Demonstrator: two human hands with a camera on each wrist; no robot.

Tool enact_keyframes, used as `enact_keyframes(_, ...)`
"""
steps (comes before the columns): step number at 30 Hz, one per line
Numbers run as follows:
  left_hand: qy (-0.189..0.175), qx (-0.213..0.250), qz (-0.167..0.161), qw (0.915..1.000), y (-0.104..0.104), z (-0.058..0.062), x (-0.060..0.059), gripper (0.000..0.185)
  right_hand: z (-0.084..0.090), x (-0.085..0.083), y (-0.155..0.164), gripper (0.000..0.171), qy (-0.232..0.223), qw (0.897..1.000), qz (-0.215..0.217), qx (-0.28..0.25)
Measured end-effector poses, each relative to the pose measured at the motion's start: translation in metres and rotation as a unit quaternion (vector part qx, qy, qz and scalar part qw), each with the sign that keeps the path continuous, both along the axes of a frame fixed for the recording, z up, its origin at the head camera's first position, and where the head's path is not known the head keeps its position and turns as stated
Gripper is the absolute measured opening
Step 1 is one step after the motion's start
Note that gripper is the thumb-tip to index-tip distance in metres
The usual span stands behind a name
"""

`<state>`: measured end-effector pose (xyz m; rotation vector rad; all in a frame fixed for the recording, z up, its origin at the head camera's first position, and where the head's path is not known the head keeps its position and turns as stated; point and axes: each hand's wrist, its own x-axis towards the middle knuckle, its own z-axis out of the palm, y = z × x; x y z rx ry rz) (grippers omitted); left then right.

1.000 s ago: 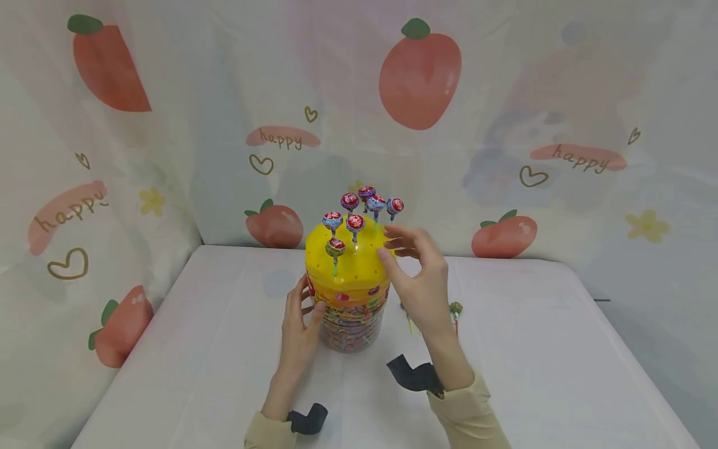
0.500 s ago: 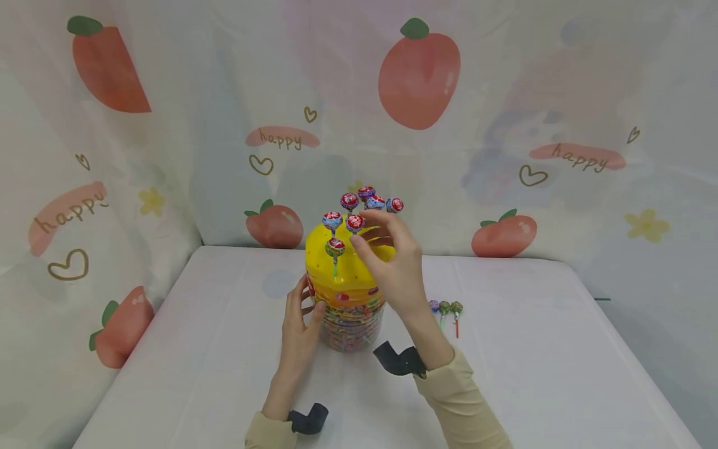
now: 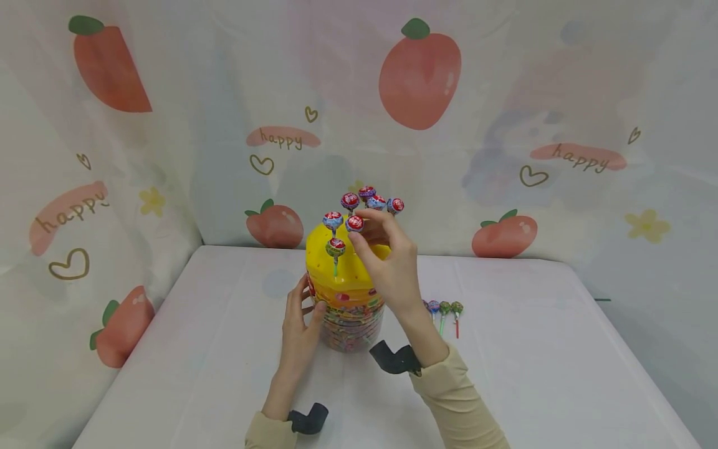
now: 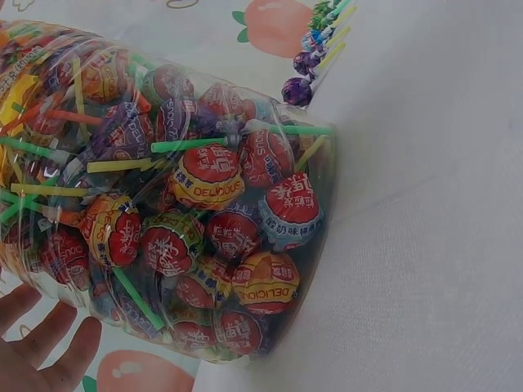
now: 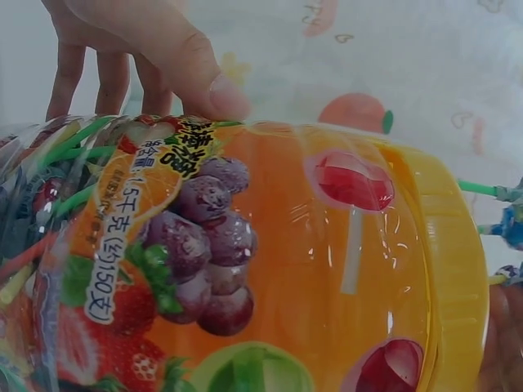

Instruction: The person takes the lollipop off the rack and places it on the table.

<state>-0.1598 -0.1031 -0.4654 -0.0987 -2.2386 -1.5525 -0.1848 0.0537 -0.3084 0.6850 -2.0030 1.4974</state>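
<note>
I faced a pale printed fabric backdrop [image 3: 348, 37] that rose behind the white cloth-covered table [image 3: 533, 349] and ran along its left and right sides, softly creased; high in the print straight ahead was a large coral-red peach-like fruit [image 3: 420, 81] with a green leaf [image 3: 415, 28], and smaller fruits [image 3: 275, 226] sat lower, near the table's far edge; around them I saw the word "happy" [image 3: 280, 139] on pink brushstrokes [image 3: 619, 163], outlined hearts [image 3: 270, 164] and pale yellow flowers [image 3: 152, 202]; to my right, a bluish-pink printed patch [image 3: 516, 131] was too faded for me to make out; the light was soft and rather dim.
</note>
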Motion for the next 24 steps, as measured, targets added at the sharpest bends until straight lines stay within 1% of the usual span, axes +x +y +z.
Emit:
enact_keyframes(11, 0.000, 0.001, 0.000, 1.0000, 0.000, 0.000, 0.000, 0.061, 0.007, 0.002, 0.000, 0.031, 0.003, 1.000, -0.010, -0.005)
enact_keyframes(18, -0.002, 0.006, -0.003, 1.0000, 0.000, 0.000, 0.000, 0.061, 0.012, 0.006, 0.005, 0.031, 0.016, 1.000, -0.017, -0.013)
enact_keyframes(24, 0.000, 0.004, -0.004, 1.0000, 0.000, 0.000, 0.000, 0.061, 0.007, 0.011, 0.016, 0.031, 0.001, 0.999, -0.031, -0.008)
